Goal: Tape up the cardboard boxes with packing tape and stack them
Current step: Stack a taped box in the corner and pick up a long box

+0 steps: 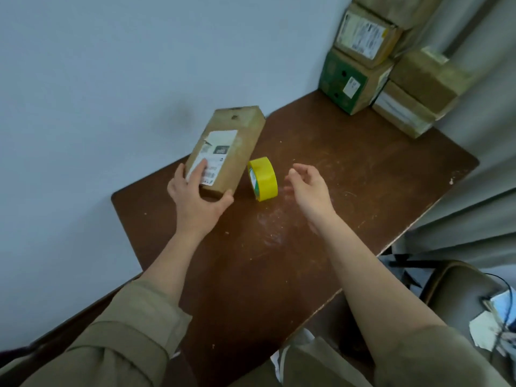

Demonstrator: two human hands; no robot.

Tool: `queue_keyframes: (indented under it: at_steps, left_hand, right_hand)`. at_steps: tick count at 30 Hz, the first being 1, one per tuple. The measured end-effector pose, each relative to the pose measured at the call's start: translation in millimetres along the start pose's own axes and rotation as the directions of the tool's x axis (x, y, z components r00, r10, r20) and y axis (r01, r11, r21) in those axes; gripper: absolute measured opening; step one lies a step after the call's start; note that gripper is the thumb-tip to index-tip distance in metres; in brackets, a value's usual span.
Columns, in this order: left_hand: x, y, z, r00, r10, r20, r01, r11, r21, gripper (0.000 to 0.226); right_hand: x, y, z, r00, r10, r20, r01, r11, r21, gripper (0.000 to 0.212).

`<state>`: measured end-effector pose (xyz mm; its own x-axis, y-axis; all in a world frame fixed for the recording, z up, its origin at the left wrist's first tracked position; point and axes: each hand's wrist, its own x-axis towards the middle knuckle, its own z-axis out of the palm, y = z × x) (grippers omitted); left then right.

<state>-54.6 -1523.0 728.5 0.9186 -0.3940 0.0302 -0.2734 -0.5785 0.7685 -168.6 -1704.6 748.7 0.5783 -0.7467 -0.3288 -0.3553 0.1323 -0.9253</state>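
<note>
Left hand (195,195) grips the box's (226,152) near end by the table's (363,169) wall edge, right hand (307,188) loosely spread, empty, beside the upright tape (264,178) mid-table; best pin box flat, then grab tape.

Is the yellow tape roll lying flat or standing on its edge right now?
On edge: the yellow tape roll stands on the table on its curved rim, its core hole facing sideways toward the cardboard box.

You see soft, dim, even light, faint shadows under your forearms, slight overall blur, and wide-angle bending at the edges.
</note>
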Motion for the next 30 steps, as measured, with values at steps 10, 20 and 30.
queue_keyframes:
  at_steps: [10,20,30]
  left_hand:
    - [-3.9,10.3,-4.6,0.730,0.596,0.334,-0.676,0.703,0.222,0.095]
    - [-26.4,-27.5,5.5,0.613,0.558,0.559,-0.756,0.619,0.212,0.114]
    - [-46.9,-51.6,7.7,0.618,0.188,0.764,-0.600,0.740,0.304,0.116]
  right_hand:
    - [6.8,-11.9,-56.8,0.925,0.366,-0.105,-0.300,0.870,0.392,0.053]
    - [-6.1,37.8,-64.8,0.864,0.482,-0.148,-0.472,0.876,0.097,0.023]
    - [-21.6,67.9,-61.2,0.830,0.544,-0.125,-0.555,0.828,-0.077,0.031]
